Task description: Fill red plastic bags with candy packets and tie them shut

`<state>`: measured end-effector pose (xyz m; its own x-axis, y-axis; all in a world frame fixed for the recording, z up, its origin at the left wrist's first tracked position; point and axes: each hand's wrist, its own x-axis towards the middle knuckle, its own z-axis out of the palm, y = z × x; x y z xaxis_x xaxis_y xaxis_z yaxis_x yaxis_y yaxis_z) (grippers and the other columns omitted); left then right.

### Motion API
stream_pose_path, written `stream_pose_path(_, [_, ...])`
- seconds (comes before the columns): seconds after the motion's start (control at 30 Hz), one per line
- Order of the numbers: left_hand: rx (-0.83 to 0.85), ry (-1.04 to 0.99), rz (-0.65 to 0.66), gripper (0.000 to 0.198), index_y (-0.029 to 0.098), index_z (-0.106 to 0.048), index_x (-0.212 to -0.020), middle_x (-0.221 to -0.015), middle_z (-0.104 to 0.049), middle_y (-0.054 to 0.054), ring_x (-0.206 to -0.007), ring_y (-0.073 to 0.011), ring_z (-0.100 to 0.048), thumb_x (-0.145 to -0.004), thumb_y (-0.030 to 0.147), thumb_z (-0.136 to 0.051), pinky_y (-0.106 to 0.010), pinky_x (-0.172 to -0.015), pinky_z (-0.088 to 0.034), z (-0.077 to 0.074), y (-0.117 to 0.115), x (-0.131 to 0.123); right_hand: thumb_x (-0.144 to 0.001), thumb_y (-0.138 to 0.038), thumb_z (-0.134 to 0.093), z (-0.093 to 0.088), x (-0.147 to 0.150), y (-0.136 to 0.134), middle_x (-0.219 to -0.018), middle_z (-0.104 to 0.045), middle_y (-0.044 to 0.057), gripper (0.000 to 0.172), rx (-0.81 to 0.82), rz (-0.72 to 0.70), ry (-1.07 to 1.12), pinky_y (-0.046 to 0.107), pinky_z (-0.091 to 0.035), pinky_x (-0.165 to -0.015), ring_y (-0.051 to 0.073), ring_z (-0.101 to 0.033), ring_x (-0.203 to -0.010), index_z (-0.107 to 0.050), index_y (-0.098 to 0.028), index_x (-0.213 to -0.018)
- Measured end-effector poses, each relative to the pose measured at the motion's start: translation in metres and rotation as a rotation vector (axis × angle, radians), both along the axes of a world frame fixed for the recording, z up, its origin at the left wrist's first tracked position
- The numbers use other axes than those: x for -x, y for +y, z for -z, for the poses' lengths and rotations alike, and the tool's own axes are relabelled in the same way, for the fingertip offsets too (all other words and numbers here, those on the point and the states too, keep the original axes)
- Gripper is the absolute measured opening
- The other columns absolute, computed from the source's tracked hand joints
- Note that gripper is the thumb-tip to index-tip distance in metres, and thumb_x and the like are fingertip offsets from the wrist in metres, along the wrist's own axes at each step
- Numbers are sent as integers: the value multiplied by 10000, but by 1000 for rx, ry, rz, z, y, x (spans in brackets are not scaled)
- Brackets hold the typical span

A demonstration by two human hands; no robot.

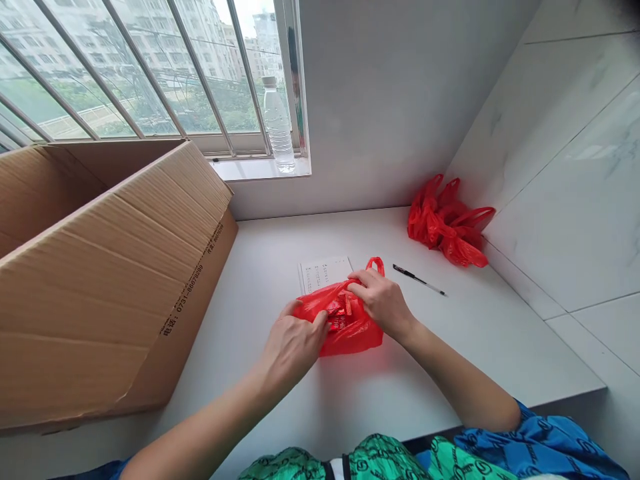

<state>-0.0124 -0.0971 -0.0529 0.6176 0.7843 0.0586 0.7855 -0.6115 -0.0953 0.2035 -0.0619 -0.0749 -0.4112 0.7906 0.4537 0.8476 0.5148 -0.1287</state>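
Between my hands is a thin red plastic bag (353,342), its mouth spread apart toward me. Small red packets (341,313) with pale printing show inside it. My left hand (296,337) pinches the bag's left rim, thumb over the edge. On the opposite side my right hand (383,300) has its fingers closed on the rim, below a handle loop that sticks up. A sheet of paper with handwritten lines (325,272) lies just behind the bag, partly covered by it. To the right of the paper rests a black pen (419,279).
A large open cardboard box (115,267) takes up the left side of the white table (480,347). Several red plastic bags (447,223) lie bunched at the back right corner by the tiled wall. A clear bottle (279,127) stands on the windowsill.
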Motion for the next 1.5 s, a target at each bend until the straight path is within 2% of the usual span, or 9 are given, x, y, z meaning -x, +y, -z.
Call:
stream_pose_path(0.07, [-33,45,-107,264,141,-610,-1066,-507,-593,-6,-412,-197,-531,-963,230,-383,-443,-910,-405,4,10,3,-913,-165,-546,2,5,-3,-1189,-654,74,170,49,17,-24,288,-416,-636,217,-582,-952,-616,-208,-1061])
stream_pose_path(0.23, [56,11,-177,555,133,-544,-1194,-995,-695,-165,-779,-305,-670,-743,412,-706,-443,-818,-398,10,28,23,-668,-468,-833,9,-5,-6,-1549,-342,200,800,338,-7,-44,536,-415,-1015,366,-441,-1304,-499,-182,-1336])
stream_pose_path(0.47, [190,-115,-54,616,228,-508,-1322,-1035,-718,-84,-890,-272,-688,-790,451,-722,-552,-1110,-218,15,40,42,-742,-375,-768,13,-49,13,-1632,-154,132,659,771,-75,162,470,-404,-1084,329,-263,-1468,-548,-255,-1351])
stream_pose_path(0.57, [54,-175,-15,403,266,-573,-1271,-1024,-715,-61,-839,-231,-682,-894,395,-627,-563,-1142,-171,4,34,34,-775,-424,-750,10,-52,16,-1610,-225,102,601,707,-143,252,435,-443,-1052,311,-329,-1440,-572,-286,-1332])
stream_pose_path(0.8, [-43,-224,113,215,287,-684,-1113,-920,-678,-47,-808,-215,-640,-943,314,-555,-532,-1022,-325,1,28,9,-954,-311,-561,-9,-22,2,-1118,-650,91,171,54,-4,327,382,-483,-873,231,-601,-1016,-706,-223,-980])
stream_pose_path(0.97, [42,-252,154,469,286,-564,-1315,-998,-700,-50,-963,-265,-653,-855,284,-657,-571,-1125,-233,22,34,4,-936,-274,-595,4,-4,-5,-893,-678,28,116,327,-288,189,277,-486,-673,161,-621,-789,-677,-213,-992])
stream_pose_path(1.13, [25,-338,77,627,331,-411,-1455,-1218,-681,-62,-1038,-260,-666,-873,225,-617,-577,-1181,-136,35,38,8,-822,-305,-728,23,-5,0,-1136,-637,89,427,338,-169,108,349,-528,-745,242,-614,-988,-591,-201,-1213])
stream_pose_path(1.27, [47,-383,41,564,300,-460,-1431,-1314,-634,-101,-1101,-291,-641,-896,376,-623,-558,-1146,-228,50,45,17,-799,-332,-744,28,-1,2,-1050,-619,77,400,376,-98,86,311,-503,-630,209,-614,-843,-608,-191,-1148])
stream_pose_path(1.5, [216,-503,7,473,263,-555,-1335,-1338,-619,-97,-1210,-287,-575,-916,481,-572,-445,-1022,-380,63,58,28,-842,-371,-690,27,5,-2,-973,-681,55,335,511,-103,198,336,-497,-716,214,-641,-863,-638,-209,-1131])
